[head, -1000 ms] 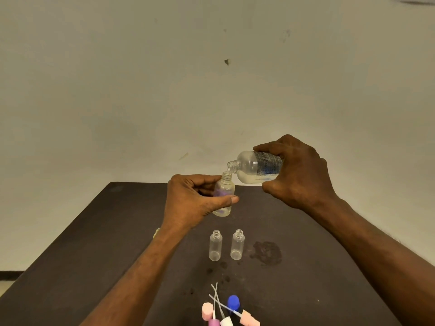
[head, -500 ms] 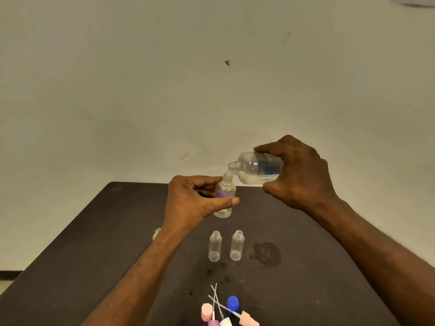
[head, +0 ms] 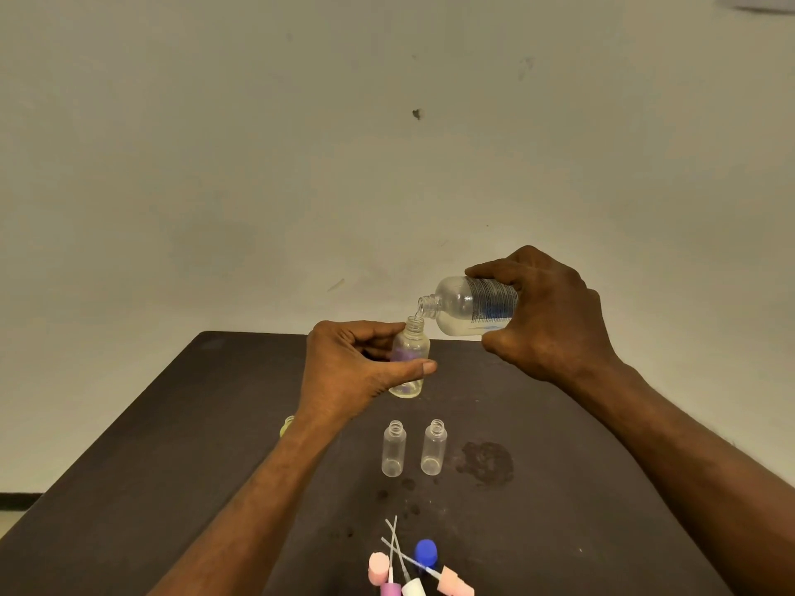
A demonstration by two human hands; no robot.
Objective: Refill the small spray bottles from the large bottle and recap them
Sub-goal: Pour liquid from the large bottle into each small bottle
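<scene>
My left hand (head: 348, 372) grips a small clear spray bottle (head: 411, 350), uncapped and upright above the dark table (head: 150, 445). My right hand (head: 546, 316) holds the large clear bottle (head: 464, 305) tipped to the left, its open neck right over the small bottle's mouth, with a thin stream of liquid running in. A little liquid shows at the small bottle's bottom. Two more small uncapped bottles (head: 393, 449) (head: 433, 447) stand upright nearer to me. Several spray caps with dip tubes (head: 408, 572), pink, white and purple, plus a blue cap (head: 426, 552), lie at the near edge.
A wet stain (head: 486, 462) marks the table right of the two standing bottles. A small yellow-green object (head: 287, 425) peeks out behind my left forearm. A plain wall stands behind the table's far edge.
The large bottle has tipped further down, bringing its neck onto the small bottle's mouth, and liquid now flows. My left hand keeps the small bottle in about the same place.
</scene>
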